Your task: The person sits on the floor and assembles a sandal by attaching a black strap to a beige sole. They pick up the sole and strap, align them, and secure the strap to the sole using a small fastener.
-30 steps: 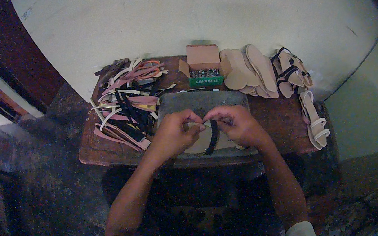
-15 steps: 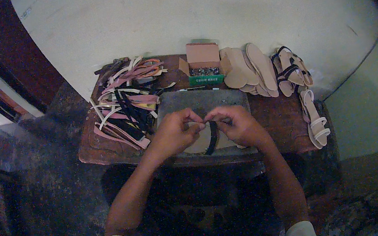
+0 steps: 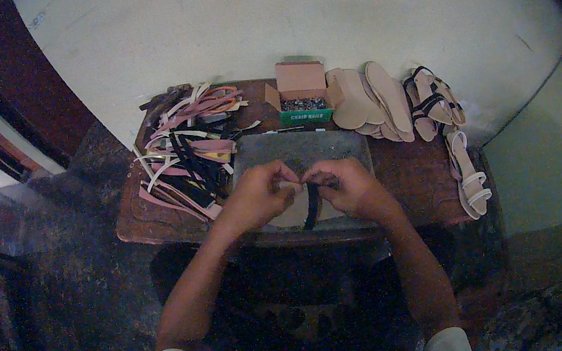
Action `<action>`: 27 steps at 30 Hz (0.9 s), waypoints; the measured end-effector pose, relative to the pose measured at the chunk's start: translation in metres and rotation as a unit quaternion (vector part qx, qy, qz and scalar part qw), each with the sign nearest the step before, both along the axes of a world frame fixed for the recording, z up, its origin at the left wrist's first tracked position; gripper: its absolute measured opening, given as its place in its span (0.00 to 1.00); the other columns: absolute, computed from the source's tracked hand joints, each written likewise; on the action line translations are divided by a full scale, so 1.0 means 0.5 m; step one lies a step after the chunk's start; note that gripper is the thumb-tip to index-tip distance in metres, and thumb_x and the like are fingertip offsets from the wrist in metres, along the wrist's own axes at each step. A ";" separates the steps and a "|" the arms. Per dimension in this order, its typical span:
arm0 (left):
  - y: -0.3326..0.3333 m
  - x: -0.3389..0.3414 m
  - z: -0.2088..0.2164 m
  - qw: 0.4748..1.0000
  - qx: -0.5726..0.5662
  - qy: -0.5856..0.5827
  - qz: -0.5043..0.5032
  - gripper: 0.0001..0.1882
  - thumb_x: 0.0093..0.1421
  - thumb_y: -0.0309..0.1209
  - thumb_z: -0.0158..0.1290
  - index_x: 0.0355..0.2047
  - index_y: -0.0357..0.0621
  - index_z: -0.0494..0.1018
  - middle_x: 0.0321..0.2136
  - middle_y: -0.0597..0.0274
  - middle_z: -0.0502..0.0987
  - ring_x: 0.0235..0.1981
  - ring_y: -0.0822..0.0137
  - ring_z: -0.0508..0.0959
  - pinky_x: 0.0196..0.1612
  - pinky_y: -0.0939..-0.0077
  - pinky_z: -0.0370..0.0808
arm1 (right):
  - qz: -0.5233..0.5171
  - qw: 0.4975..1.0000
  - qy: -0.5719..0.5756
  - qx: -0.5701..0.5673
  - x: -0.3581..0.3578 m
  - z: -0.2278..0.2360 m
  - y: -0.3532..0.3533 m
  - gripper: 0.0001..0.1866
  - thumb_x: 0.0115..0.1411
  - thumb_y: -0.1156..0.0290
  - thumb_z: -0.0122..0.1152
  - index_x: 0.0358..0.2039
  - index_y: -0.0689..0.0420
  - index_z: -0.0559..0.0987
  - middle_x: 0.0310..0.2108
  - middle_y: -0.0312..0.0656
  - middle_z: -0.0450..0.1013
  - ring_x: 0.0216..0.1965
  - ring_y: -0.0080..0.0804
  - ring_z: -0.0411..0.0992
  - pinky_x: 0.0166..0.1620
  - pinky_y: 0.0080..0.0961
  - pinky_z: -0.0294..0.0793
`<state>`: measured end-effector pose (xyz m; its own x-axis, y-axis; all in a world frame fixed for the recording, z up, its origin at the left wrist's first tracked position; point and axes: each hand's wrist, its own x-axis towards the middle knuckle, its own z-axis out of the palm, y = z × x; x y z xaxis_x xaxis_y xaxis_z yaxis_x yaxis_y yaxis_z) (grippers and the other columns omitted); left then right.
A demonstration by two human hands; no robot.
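Observation:
My left hand [image 3: 262, 196] and my right hand [image 3: 347, 184] meet fingertip to fingertip over a beige shoe sole [image 3: 292, 215]. A black strap [image 3: 313, 211] lies across the sole, its far end running up under the right fingertips, which are closed on it. The left thumb and index finger are pinched together beside that end; whatever they hold is too small to make out. Beneath the sole sits a dark grey slab [image 3: 298, 145]. Both hands hide parts of the sole.
A wooden table [image 3: 410, 187] carries a heap of pink, white and black straps [image 3: 186, 156] on the left. Behind the slab stands an open green box [image 3: 307, 117] of small nails. Several beige soles [image 3: 388, 101], black-strapped sandals [image 3: 433, 104] and a white-strapped sandal [image 3: 467, 179] lie right.
Both hands keep almost the same pose at the strap's end. The strap and sole are shifted very slightly left, and the right fingers have turned in a little.

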<state>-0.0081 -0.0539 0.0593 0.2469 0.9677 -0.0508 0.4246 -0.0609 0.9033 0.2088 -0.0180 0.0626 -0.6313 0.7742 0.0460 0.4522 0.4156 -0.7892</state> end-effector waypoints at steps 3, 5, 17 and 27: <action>0.000 -0.007 0.000 0.998 0.045 0.011 -0.033 0.11 0.55 0.30 0.61 0.37 0.40 0.78 0.25 0.56 0.79 0.25 0.69 0.77 0.31 0.71 0.74 | 0.005 1.000 0.008 -0.017 -0.002 -0.004 0.002 0.17 0.52 0.86 0.57 0.43 0.60 0.78 0.39 0.46 0.79 0.43 0.34 0.78 0.49 0.31 0.76; 0.000 -0.009 0.004 0.997 0.057 0.030 -0.044 0.11 0.54 0.30 0.62 0.38 0.40 0.79 0.27 0.56 0.80 0.27 0.68 0.78 0.33 0.71 0.75 | 0.003 1.000 0.007 0.010 -0.003 0.007 -0.003 0.17 0.52 0.86 0.58 0.43 0.60 0.78 0.38 0.45 0.79 0.43 0.34 0.78 0.49 0.30 0.76; 0.008 -0.005 0.011 0.998 -0.029 -0.029 0.049 0.09 0.58 0.29 0.60 0.39 0.41 0.79 0.22 0.69 0.77 0.22 0.78 0.73 0.24 0.78 0.70 | -0.007 0.964 0.082 0.254 -0.019 0.020 -0.015 0.12 0.54 0.75 0.61 0.41 0.55 0.81 0.44 0.46 0.76 0.47 0.46 0.75 0.50 0.41 0.73; 0.024 0.013 -0.026 0.992 -0.036 -0.093 0.081 0.12 0.57 0.32 0.61 0.40 0.43 0.80 0.15 0.70 0.73 0.16 0.80 0.68 0.19 0.80 0.63 | 0.014 0.969 0.124 0.211 -0.005 0.023 -0.002 0.11 0.55 0.76 0.60 0.40 0.55 0.81 0.37 0.44 0.79 0.41 0.46 0.77 0.50 0.40 0.72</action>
<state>-0.0017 -0.0418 0.0463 0.1000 0.9909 -0.0899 0.2485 0.0626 0.9666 0.2064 -0.0192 0.0739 -0.5807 0.6353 0.5092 0.2532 0.7353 -0.6287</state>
